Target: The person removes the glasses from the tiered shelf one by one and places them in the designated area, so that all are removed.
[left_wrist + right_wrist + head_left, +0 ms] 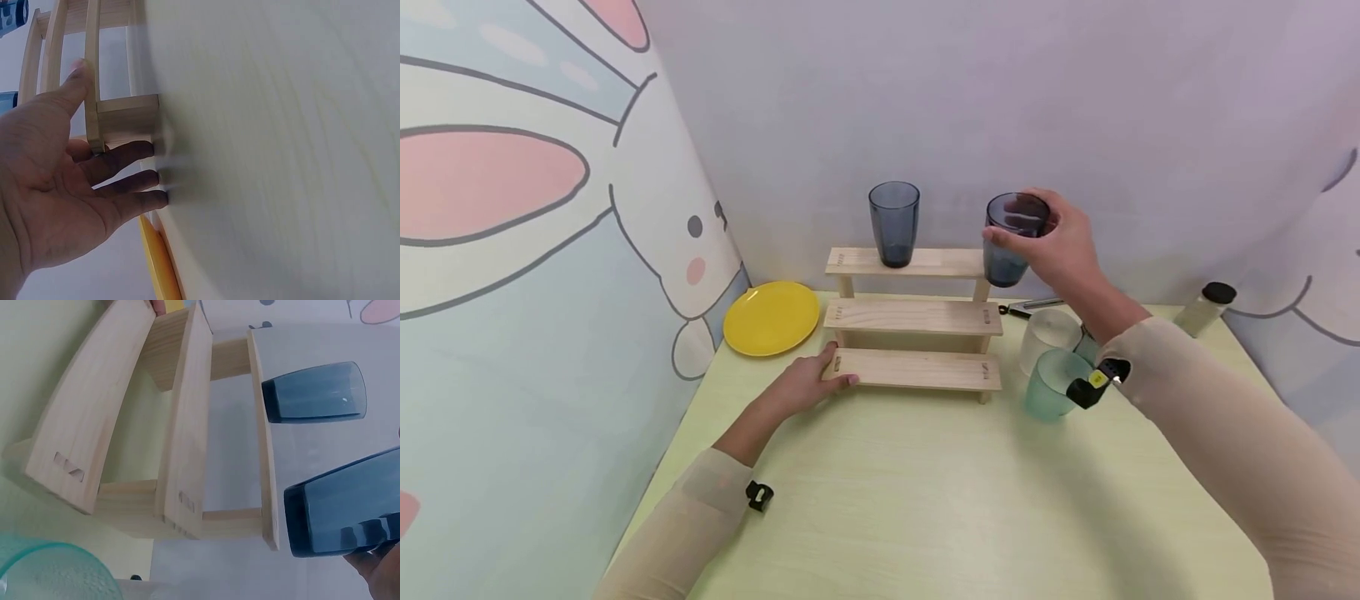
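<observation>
A three-step wooden shelf (913,317) stands on the table by the back wall. My left hand (801,385) grips the left end of its lowest step, the thumb (78,81) on the board and the other fingers spread below. A dark blue glass (895,229) stands upright on the top step, left of centre. My right hand (1066,246) holds a second dark blue glass (347,506), thumb on one side and fingers round the other. In the right wrist view a gap shows between that glass's base and the top board, near the board's right end.
Right of the shelf stand a teal cup (1048,396) and a clear frosted cup (1047,337), under the right forearm. Behind them lies a metal utensil with a black handle (1019,312). A black-lidded jar (1206,308) sits at the far right, a yellow plate (771,318) at left.
</observation>
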Tool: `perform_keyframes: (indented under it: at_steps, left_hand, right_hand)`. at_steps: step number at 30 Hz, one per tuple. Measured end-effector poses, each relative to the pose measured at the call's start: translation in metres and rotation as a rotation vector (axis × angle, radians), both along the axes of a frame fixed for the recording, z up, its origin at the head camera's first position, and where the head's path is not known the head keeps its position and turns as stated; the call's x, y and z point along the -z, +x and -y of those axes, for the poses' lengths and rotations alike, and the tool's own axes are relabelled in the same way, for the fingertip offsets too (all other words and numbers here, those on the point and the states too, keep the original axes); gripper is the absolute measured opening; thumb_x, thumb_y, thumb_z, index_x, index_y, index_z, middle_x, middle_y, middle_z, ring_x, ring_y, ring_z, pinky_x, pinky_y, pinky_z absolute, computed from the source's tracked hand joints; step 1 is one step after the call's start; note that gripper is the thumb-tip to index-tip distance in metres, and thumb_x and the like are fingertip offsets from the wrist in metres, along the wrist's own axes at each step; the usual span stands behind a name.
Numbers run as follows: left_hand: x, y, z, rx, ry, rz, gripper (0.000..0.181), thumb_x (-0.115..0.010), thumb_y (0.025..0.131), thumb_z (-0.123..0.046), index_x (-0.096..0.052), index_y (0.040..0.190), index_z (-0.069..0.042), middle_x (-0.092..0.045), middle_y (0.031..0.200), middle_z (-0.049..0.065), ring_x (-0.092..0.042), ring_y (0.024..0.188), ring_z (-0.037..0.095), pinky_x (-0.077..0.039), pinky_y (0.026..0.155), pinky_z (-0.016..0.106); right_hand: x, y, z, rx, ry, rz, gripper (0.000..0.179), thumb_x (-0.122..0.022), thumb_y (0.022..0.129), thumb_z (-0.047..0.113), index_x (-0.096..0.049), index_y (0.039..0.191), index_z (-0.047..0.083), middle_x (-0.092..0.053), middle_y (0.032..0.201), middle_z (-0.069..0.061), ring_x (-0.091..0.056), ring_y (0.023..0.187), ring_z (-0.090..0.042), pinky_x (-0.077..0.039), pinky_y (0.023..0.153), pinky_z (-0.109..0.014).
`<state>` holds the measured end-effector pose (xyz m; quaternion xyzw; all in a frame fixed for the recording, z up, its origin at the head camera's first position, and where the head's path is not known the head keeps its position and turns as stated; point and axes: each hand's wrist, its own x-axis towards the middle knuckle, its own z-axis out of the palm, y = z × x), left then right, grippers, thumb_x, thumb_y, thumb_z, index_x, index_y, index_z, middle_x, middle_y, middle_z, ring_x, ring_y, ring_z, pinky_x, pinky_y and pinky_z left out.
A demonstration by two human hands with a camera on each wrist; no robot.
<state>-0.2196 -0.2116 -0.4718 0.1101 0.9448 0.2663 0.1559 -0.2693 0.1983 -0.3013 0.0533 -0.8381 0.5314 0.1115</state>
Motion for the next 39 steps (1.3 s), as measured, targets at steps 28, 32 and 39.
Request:
perform_keyframes:
  at_steps: [28, 32, 39]
  left_hand:
    - [-0.001, -0.001, 0.003, 0.009, -0.008, -0.008, 0.110, -0.064, 0.103, -0.071, -0.020, 0.176, -0.001, -0.050, 0.165, 0.033, -0.065, 0.132, 0.036, -0.053, 0.113, 0.058]
    - [-0.001, -0.001, 0.003, 0.001, -0.005, -0.002, 0.110, -0.064, 0.103, -0.072, -0.020, 0.176, -0.002, -0.049, 0.166, 0.033, -0.065, 0.132, 0.036, -0.053, 0.113, 0.058]
    - [-0.001, -0.001, 0.003, 0.001, 0.002, 0.005, 0.111, -0.064, 0.103, -0.072, -0.020, 0.176, -0.002, -0.047, 0.167, 0.033, -0.064, 0.133, 0.036, -0.052, 0.114, 0.059]
  right_hand:
    - [0.028, 0.040, -0.065, 0.062, 0.181, -0.037, 0.067, -0.088, 0.097, 0.043, -0.061, 0.151, 0.015, -0.069, 0.141, -0.009, -0.063, 0.104, 0.012, -0.052, 0.076, -0.006]
    - [0.030, 0.046, -0.074, 0.083, 0.215, -0.018, 0.070, -0.086, 0.098, 0.045, -0.058, 0.154, 0.015, -0.068, 0.142, -0.011, -0.060, 0.103, 0.013, -0.050, 0.076, -0.005]
    - [0.037, 0.062, -0.089, 0.107, 0.244, 0.022, 0.072, -0.084, 0.099, 0.045, -0.055, 0.157, 0.013, -0.065, 0.143, -0.010, -0.057, 0.103, 0.015, -0.049, 0.076, -0.003]
